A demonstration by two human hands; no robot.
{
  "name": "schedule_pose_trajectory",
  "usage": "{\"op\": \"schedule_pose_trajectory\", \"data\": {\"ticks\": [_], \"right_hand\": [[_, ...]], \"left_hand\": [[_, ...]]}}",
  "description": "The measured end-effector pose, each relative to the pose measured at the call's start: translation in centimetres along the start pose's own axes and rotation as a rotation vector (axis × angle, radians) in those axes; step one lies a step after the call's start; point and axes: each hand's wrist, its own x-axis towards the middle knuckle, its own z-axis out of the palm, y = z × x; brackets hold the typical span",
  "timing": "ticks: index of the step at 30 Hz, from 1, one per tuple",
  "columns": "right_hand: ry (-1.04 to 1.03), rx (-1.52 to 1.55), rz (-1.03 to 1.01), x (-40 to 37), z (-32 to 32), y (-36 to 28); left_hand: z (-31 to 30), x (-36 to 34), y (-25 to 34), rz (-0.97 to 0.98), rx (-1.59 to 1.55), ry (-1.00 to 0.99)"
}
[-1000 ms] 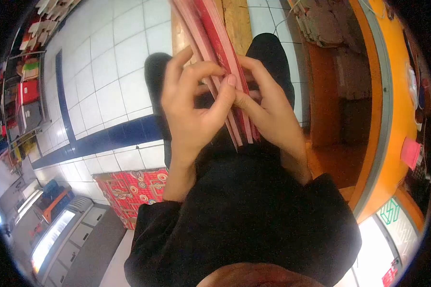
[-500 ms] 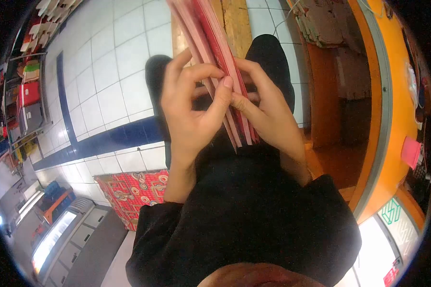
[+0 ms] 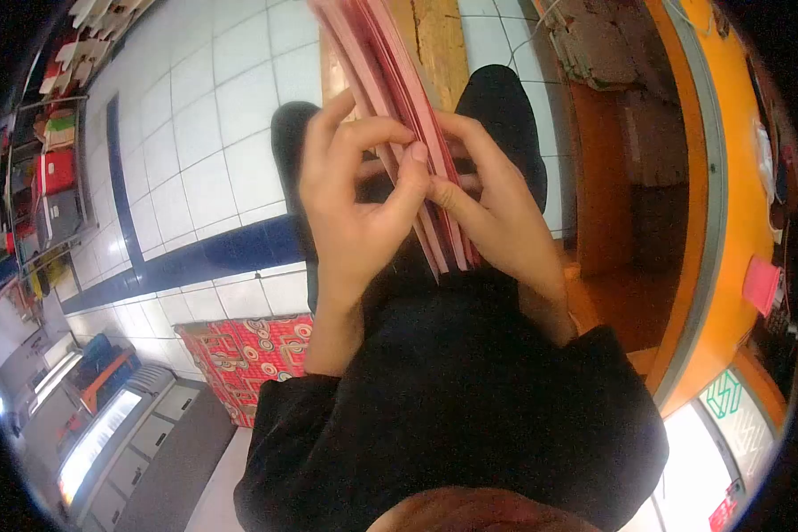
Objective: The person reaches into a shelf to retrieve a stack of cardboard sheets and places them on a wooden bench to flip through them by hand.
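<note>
A bundle of long pink and red sheets (image 3: 386, 66), perhaps paper, stands edge-up between my hands above my lap, its layers slightly apart. From its left side my left hand (image 3: 350, 199) pinches the upper edges, with thumb and index finger close together near the middle. On the right side, my right hand (image 3: 496, 204) grips the same bundle, its thumb on the near edges and its other fingers partly hidden behind the layers. Both thumbs are close to each other. The bundle's lower end rests near my black clothing.
Under the bundle's far end is a wooden surface (image 3: 441, 53). An orange table (image 3: 740, 204) with a pink item (image 3: 760, 284) stands at right. A red patterned board (image 3: 248, 355) is at lower left, a rack (image 3: 58, 177) at far left.
The bundle's layers look slightly more spread near my right fingers. Both hands keep almost the same place and grip.
</note>
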Motion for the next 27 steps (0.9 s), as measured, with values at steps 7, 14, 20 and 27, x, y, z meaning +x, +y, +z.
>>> {"op": "schedule_pose_trajectory", "data": {"ticks": [7,14,20,27], "right_hand": [[0.003,-0.004,-0.003,-0.12,-0.03,-0.06],[0.003,-0.009,-0.007,-0.05,0.0,-0.48],[0.004,-0.013,-0.006,0.02,0.09,-0.24],[0.005,-0.011,0.002,-0.07,0.04,-0.33]], "left_hand": [[-0.06,-0.05,-0.1,0.008,0.023,-0.002],[-0.06,-0.11,-0.11,-0.001,0.001,-0.003],[-0.13,-0.12,-0.16,0.013,0.037,-0.004],[0.27,-0.35,0.1,-0.026,-0.019,0.028]]}}
